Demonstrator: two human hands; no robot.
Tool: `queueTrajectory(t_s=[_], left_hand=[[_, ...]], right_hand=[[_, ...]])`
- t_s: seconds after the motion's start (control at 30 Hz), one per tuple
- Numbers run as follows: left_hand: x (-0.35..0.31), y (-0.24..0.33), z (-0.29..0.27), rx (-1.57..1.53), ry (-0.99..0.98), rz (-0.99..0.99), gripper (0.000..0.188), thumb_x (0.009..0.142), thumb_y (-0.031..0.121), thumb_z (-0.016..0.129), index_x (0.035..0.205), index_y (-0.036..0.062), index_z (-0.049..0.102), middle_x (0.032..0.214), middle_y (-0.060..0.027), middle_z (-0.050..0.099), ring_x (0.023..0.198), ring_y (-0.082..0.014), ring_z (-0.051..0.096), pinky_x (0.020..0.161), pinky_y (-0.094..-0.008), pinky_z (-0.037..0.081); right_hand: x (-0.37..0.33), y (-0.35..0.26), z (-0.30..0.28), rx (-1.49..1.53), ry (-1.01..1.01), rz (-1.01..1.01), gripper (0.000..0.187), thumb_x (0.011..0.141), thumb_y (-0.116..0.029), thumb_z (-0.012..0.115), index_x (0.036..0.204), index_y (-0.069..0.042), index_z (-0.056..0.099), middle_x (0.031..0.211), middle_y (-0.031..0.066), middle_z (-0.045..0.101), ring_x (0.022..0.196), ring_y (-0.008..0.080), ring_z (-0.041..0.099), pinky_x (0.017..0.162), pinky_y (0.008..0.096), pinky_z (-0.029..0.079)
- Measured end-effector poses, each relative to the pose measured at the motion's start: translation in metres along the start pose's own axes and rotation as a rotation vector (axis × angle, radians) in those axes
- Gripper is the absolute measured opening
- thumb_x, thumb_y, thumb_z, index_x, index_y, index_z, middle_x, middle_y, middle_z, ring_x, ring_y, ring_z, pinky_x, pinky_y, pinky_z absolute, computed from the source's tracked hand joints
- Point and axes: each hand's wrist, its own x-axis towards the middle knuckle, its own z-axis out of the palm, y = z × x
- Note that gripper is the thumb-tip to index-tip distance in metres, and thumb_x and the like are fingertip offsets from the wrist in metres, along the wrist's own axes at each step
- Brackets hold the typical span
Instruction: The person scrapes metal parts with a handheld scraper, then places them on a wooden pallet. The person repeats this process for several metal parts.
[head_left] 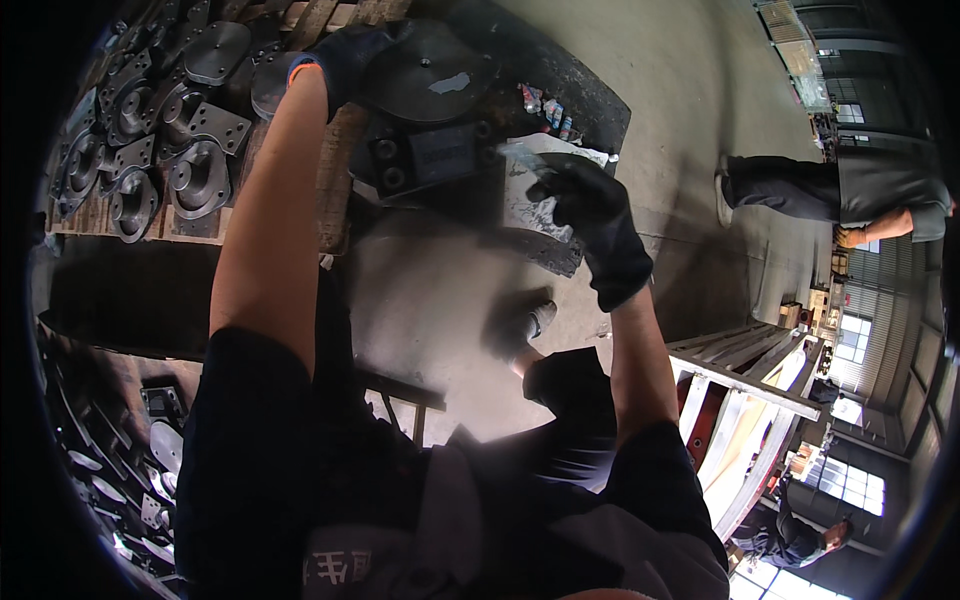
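1. Dark shirt (390, 520) fills the lower view, nearest the camera; a bare forearm reaches up from it on either side toward the bench (600, 100).
2. Handling the disc (425, 85) looks like the step in hand: it lies at the bench just beyond the block (430, 158), with the gloved left hand (352, 62) at its left edge.
3. Next, I judge, the work calls for the left hand to steady the disc and the right hand (590, 205) to come across, clear of the block.
4. Left forearm (265, 220) is stretched well forward, its hand turned inward; I cannot tell how those fingers stand, dark against dark metal.
5. Right forearm (642, 370) rises more steeply, its gloved hand over the sheet (520, 203), fingers drawn narrow on what is probably a thin, pale strip (525, 157), blurred.
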Motion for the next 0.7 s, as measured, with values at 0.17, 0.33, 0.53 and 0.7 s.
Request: queueTrajectory(t_s=[0.17,0.33,0.53,0.7], left_hand=[[-0.002,-0.005,0.003,-0.004,0.086,0.107,0.028,0.086,0.013,0.048,0.111,0.0113,0.059,0.115,-0.0106,0.058,0.110,-0.0266,0.053,0.095,-0.0325,0.042],[-0.003,-0.011,0.008,-0.045,0.200,0.198,0.028,0.080,0.010,0.054,0.107,0.0102,0.060,0.108,-0.0107,0.059,0.106,-0.0280,0.054,0.093,-0.0330,0.044],[0.003,-0.039,0.040,-0.035,0.188,0.137,0.032,0.078,0.007,0.054,0.110,0.0116,0.057,0.109,-0.0090,0.058,0.107,-0.0275,0.055,0.093,-0.0343,0.044],[0.004,-0.030,0.030,-0.099,0.100,0.052,0.032,0.082,0.007,0.052,0.112,0.0136,0.057,0.114,-0.0089,0.058,0.112,-0.0267,0.052,0.095,-0.0340,0.043]], right_hand=[[0.023,-0.006,0.032,-0.614,0.042,-0.403,0.041,0.069,0.006,0.050,0.108,-0.001,0.062,0.084,0.0111,0.064,0.076,0.0182,0.062,0.067,0.0285,0.049],[0.035,-0.002,0.047,-1.030,0.048,-0.564,0.044,0.062,-0.010,0.061,0.105,-0.013,0.066,0.079,0.0070,0.064,0.065,0.0232,0.058,0.058,0.0327,0.046],[0.038,0.012,0.054,-1.456,0.217,-0.789,0.046,0.064,-0.026,0.065,0.109,-0.019,0.064,0.092,0.0019,0.063,0.064,0.0224,0.054,0.058,0.0357,0.044],[0.036,0.005,0.050,-1.483,0.126,-0.782,0.053,0.061,-0.035,0.069,0.111,-0.019,0.064,0.095,0.0033,0.062,0.065,0.0229,0.054,0.059,0.0366,0.044]])
